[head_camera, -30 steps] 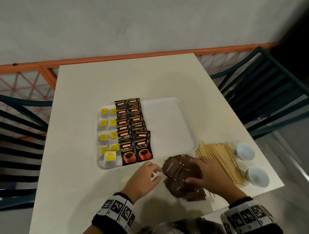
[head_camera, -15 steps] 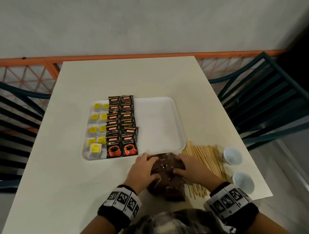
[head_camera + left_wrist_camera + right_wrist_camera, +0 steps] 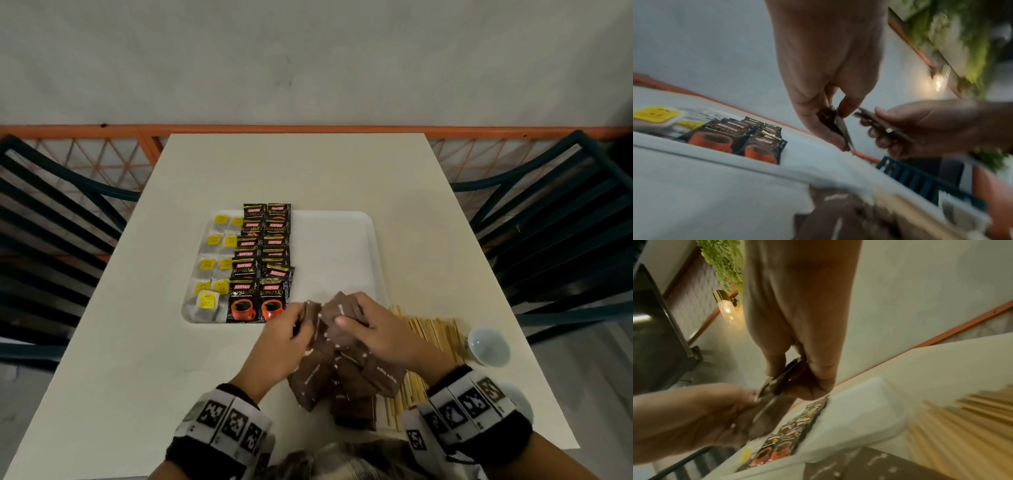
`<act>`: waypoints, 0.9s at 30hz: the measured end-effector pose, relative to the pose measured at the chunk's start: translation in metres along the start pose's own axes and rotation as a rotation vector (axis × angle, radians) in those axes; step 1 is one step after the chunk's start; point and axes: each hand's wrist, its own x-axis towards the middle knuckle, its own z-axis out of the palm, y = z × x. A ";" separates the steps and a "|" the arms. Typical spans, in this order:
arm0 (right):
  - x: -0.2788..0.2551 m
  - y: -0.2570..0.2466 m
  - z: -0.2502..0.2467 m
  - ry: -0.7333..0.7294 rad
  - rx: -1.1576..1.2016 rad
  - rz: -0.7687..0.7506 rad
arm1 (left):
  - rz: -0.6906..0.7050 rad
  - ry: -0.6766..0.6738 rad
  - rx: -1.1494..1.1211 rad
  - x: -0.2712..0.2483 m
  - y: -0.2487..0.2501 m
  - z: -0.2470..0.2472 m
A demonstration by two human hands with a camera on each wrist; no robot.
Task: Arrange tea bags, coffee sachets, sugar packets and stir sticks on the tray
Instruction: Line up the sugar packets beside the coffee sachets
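Observation:
A white tray (image 3: 339, 246) holds yellow-tagged tea bags (image 3: 215, 266) in its left columns and black coffee sachets (image 3: 263, 260) beside them; its right half is bare. Brown sugar packets (image 3: 342, 377) lie heaped on the table in front of the tray. Over the tray's front edge, my left hand (image 3: 301, 323) pinches one brown packet (image 3: 835, 125) between thumb and fingers. My right hand (image 3: 347, 318) grips a small bunch of brown packets (image 3: 784, 379), close against the left hand. Wooden stir sticks (image 3: 433, 337) are spread on the table to the right, partly under the heap.
Two small pale cups (image 3: 488, 346) (image 3: 519, 399) stand at the table's right front, beyond the sticks. Dark slatted chairs (image 3: 561, 219) flank the table on both sides. An orange railing (image 3: 308, 129) runs behind the far edge.
Both hands have risen from the sugar heap with brown packets in them and now hold them over the tray's front edge. The head view has shifted to centre on the table.

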 end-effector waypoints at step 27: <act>0.030 -0.003 0.033 -0.088 -0.301 -0.189 | -0.269 -0.072 -0.682 -0.004 0.005 -0.058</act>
